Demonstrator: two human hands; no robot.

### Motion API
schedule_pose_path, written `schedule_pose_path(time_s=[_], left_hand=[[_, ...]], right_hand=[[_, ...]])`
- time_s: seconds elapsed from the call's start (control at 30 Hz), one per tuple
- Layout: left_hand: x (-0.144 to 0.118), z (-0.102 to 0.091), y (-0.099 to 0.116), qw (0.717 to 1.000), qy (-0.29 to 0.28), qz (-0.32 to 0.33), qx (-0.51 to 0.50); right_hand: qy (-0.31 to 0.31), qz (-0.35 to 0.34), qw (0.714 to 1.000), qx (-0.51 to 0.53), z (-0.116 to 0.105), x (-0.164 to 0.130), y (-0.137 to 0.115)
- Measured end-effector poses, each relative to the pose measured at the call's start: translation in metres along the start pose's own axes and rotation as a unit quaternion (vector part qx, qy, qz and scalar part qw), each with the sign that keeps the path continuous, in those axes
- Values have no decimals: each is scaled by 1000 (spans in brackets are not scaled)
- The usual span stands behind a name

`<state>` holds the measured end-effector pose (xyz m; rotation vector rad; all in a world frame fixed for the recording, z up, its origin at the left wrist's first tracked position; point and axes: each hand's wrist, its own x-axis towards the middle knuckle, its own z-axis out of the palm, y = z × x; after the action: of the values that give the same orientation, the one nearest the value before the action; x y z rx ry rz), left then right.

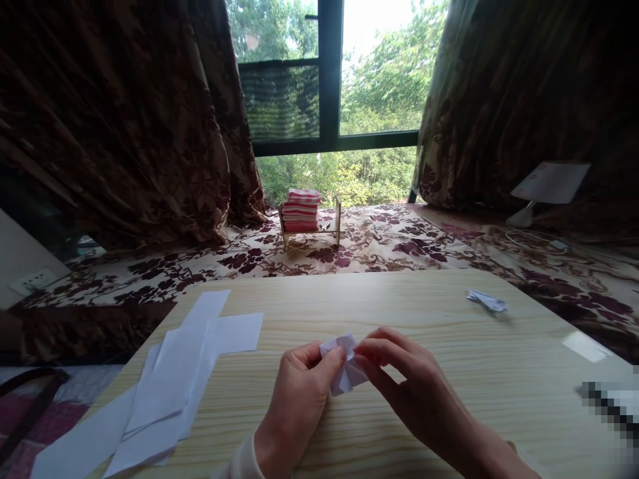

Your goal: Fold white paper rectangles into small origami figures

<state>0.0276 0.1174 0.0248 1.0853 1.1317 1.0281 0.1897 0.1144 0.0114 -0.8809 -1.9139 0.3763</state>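
Fingertips of both hands pinch small folded white paper piece (344, 369), held just above wooden table (399, 313), near its front-centre. Left hand (294, 399) grips the paper's left edge, right hand (404, 379) its right edge, fingers narrow. Stack of white paper strips (184, 372) lies to the left; another folded paper piece (486, 301) sits well apart at far right. Small wooden rack (309, 226) with striped cloths stands beyond the table.
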Motion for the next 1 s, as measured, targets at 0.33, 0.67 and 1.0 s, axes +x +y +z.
schedule_pose_path(time_s=[0.33, 0.67, 1.0], left_hand=[[-3, 1, 1, 982, 2, 91, 164], [-1, -4, 2, 984, -37, 86, 150], [1, -5, 4, 991, -49, 69, 107]], right_hand=[[20, 63, 998, 23, -5, 5, -3], [-40, 5, 998, 49, -9, 3, -5], [-41, 12, 998, 52, -3, 1, -2]])
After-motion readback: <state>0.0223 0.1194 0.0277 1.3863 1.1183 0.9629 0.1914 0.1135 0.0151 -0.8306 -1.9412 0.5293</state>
